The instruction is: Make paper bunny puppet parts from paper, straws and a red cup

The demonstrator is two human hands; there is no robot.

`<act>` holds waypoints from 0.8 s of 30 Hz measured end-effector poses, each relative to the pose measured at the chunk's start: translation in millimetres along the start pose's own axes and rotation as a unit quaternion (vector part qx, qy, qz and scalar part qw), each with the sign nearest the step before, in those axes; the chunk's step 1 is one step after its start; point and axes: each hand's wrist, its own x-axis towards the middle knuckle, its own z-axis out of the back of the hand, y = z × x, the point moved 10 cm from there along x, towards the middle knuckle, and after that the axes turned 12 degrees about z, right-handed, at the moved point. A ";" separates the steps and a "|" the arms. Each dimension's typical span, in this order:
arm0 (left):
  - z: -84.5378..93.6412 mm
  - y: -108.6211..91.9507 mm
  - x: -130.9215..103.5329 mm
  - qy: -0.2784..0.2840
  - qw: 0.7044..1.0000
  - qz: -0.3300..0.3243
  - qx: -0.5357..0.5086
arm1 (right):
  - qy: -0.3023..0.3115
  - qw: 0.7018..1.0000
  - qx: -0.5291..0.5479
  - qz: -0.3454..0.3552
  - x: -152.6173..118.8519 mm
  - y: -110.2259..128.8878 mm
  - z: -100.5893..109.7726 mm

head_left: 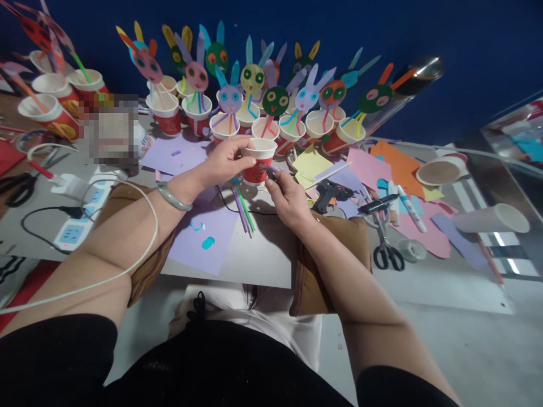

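My left hand (231, 161) is closed on the rim and side of a red and white paper cup (257, 169), which stands upright in front of me. My right hand (286, 195) is closed around a small dark tool (271, 173), its tip close to the cup's red side. What kind of tool it is, I cannot make out. Just below the cup lie purple and green straws (244, 209). A black glue gun (331, 194) rests to the right of my right hand.
Behind stand several cups with paper rabbit faces (229, 99). Purple paper (203, 237) lies near the front edge. On the right are scissors (388, 254), clear tape (412, 250), markers (411, 208) and orange paper (399, 167). A power strip (85, 212) with cables sits left.
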 end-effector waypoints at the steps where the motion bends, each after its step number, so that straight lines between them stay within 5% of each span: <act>1: -0.1 0.2 0.1 -0.002 1.000 -0.003 0.005 | 0.000 1.000 -0.007 0.001 -0.6 0.1 -0.2; 24: -6.5 6.5 0.1 0.008 0.998 -0.024 0.064 | 0.018 0.996 -0.088 -0.029 -2.3 -5.2 -0.6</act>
